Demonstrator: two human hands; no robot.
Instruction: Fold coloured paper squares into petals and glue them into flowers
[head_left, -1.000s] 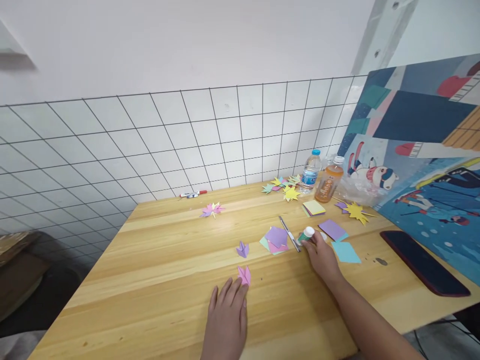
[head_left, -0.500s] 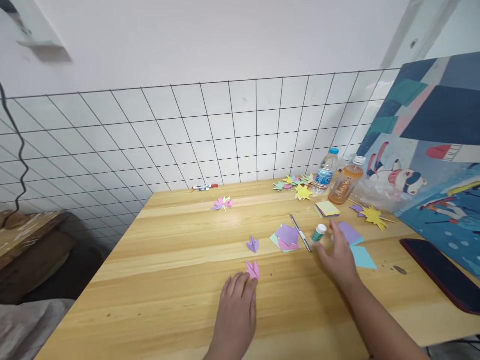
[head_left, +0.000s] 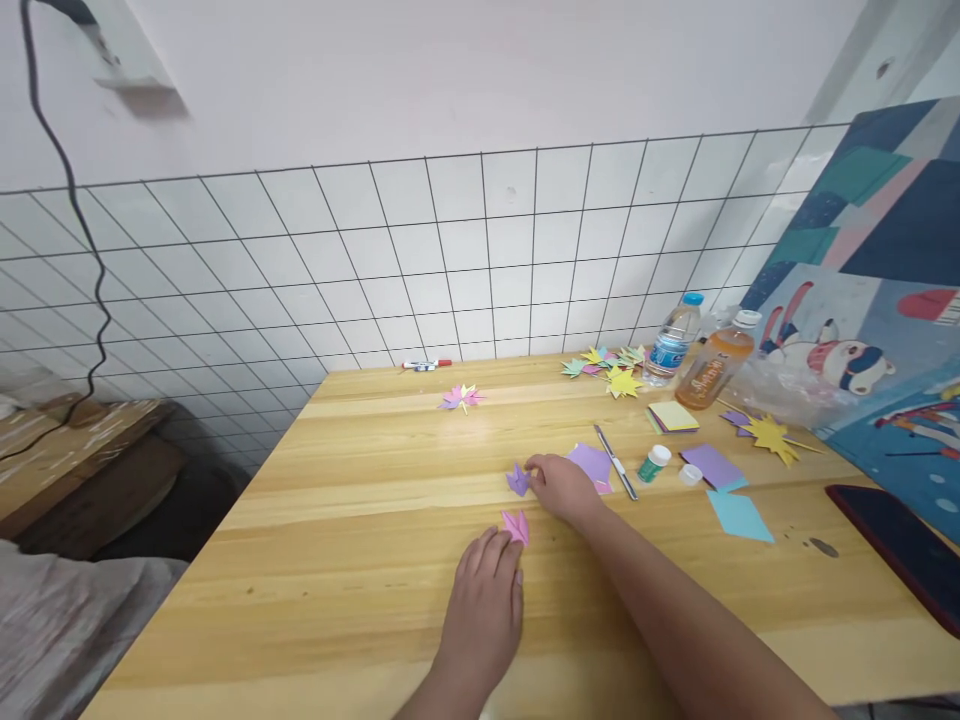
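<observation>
My left hand (head_left: 486,592) lies flat on the table, fingers stretched forward, its fingertips at the lower edge of a pink folded paper piece (head_left: 517,524). Just beyond that sits a purple folded paper piece (head_left: 517,480) with pointed tips. My right hand (head_left: 564,487) has its thumb and forefinger closed at the right edge of the purple piece, which still rests on the table. Behind this hand, partly hidden, are loose paper sheets (head_left: 592,461). A craft knife (head_left: 616,462) and a small green glue bottle (head_left: 655,464) with a white cap are to the right.
At the back stand a water bottle (head_left: 673,342) and an orange drink bottle (head_left: 716,362). Paper stars (head_left: 622,381), a pink paper flower (head_left: 462,398) and markers (head_left: 427,365) lie along the back. Square paper (head_left: 673,417), blue paper (head_left: 740,515) and a phone (head_left: 900,552) are on the right.
My right hand has moved left from beside the glue bottle to the purple folded piece. My left hand stays by the pink piece. The view has shifted slightly.
</observation>
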